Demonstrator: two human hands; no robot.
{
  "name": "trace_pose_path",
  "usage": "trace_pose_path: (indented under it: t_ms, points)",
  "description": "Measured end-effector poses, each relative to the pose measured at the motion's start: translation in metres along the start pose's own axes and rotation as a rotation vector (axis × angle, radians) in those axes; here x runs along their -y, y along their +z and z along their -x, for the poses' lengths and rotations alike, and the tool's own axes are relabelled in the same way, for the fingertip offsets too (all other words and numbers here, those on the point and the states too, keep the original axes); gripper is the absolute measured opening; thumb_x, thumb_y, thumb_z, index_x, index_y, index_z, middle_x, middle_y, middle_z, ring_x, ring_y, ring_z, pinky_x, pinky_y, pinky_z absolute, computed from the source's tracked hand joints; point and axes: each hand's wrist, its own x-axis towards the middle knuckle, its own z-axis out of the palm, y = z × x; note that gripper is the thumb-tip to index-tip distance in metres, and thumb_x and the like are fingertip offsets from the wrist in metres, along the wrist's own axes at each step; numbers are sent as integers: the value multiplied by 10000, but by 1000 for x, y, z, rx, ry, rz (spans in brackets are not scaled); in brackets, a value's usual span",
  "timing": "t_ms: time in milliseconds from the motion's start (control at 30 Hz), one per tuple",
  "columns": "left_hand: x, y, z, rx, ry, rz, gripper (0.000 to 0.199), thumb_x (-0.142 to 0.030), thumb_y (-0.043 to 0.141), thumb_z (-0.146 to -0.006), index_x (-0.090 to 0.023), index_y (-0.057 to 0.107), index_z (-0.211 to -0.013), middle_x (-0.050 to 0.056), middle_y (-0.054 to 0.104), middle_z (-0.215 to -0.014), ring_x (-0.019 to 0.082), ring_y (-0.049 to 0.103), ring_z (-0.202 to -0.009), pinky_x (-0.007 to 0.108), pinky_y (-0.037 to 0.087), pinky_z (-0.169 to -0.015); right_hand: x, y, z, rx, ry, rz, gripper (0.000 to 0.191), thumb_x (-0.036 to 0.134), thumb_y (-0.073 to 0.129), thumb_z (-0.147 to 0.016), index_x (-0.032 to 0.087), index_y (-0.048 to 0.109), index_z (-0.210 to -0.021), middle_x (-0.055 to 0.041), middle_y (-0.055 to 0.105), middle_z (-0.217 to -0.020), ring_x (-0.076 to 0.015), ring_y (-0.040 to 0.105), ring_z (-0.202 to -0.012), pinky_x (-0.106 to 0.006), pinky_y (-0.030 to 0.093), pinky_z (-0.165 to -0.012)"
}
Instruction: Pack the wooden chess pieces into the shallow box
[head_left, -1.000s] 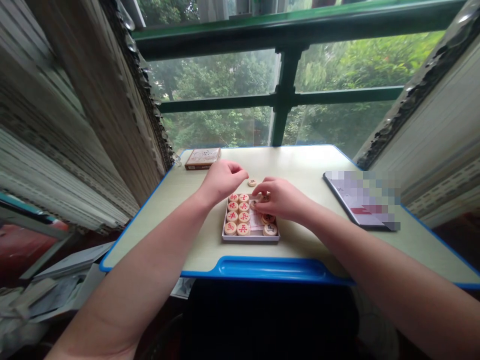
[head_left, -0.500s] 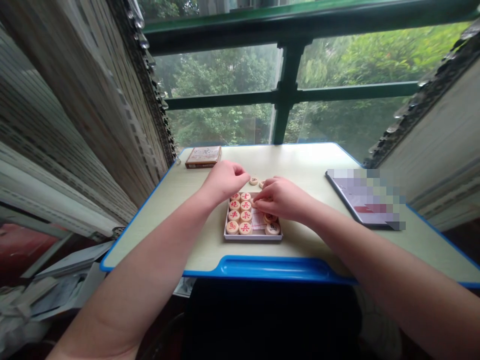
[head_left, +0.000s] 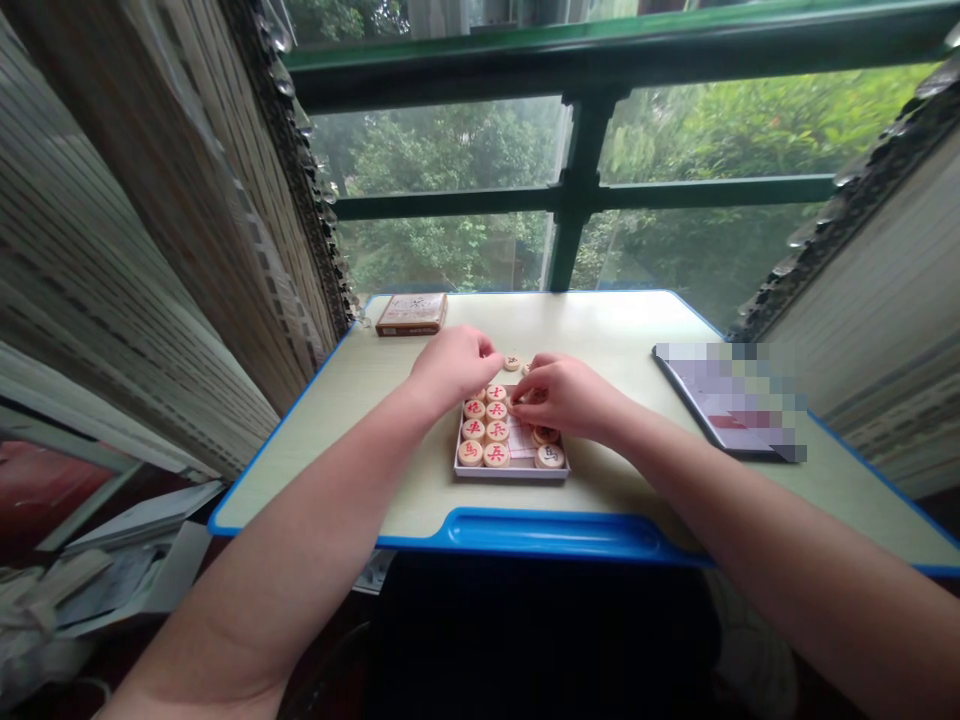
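Note:
An open white box (head_left: 513, 473) on the table holds round wooden pieces with red characters in two columns at its left, such as a lower piece (head_left: 496, 455). A black-marked piece (head_left: 550, 456) lies in its lower right corner. My right hand (head_left: 559, 395) is over the box's right side, fingers pinched on a piece (head_left: 514, 404) that is partly hidden. My left hand (head_left: 461, 365) is closed above the box's upper left corner; whatever its fingers hold is hidden. Between the hands, behind the box, a loose piece (head_left: 511, 362) lies on the table, with another partly covered by my right hand.
A flat brown box (head_left: 411, 314) lies at the table's back left. On the right is a tablet (head_left: 720, 405), partly blurred out. A blue tray edge (head_left: 555, 532) runs along the table's front. Curtains hang on both sides of the window.
The view has shifted slightly, moving the box and table a little to the right in the picture. Both hands keep nearly the same poses over the box.

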Motion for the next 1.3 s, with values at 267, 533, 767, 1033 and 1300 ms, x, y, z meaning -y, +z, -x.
trace_pose_path:
  t_ms: [267,533,767,1033,1300]
  points:
    - [0,0,0,-16,25,-37,305,-308,472,-677,-122,712,-708,66,660,-616,159,551,-594,253,364,-553,-2,4,-2,-8,-3,35,159,305,621,-734,209,741,-776,-49,597,-763,-150,540,-695,-249,410,-649]
    - [-6,-2,2,97,-33,196,313,-315,510,-658,-102,723,-744,5,552,-501,109,450,-489,229,310,-472,0,3,-1,-5,25,22,164,287,596,-737,189,721,-775,-52,614,-775,-149,540,-689,-248,406,-644]
    - [-4,0,1,72,-41,182,305,-302,506,-654,-102,724,-729,-6,519,-472,99,419,-472,228,279,-465,1,-3,1,-25,53,-56,185,234,556,-734,185,732,-769,-42,630,-756,-139,544,-656,-244,395,-626]
    - [1,4,-3,57,-17,151,301,-303,495,-659,-115,721,-724,-3,539,-487,105,436,-486,233,289,-476,-3,-9,4,-52,71,-64,188,186,532,-718,172,714,-764,-43,600,-754,-146,536,-681,-248,396,-647]
    - [1,5,-2,70,32,147,310,-305,492,-668,-96,715,-724,3,555,-500,113,460,-505,230,307,-478,1,-7,8,74,-163,62,208,180,497,-758,167,649,-617,-40,537,-725,-141,469,-688,-259,353,-644]
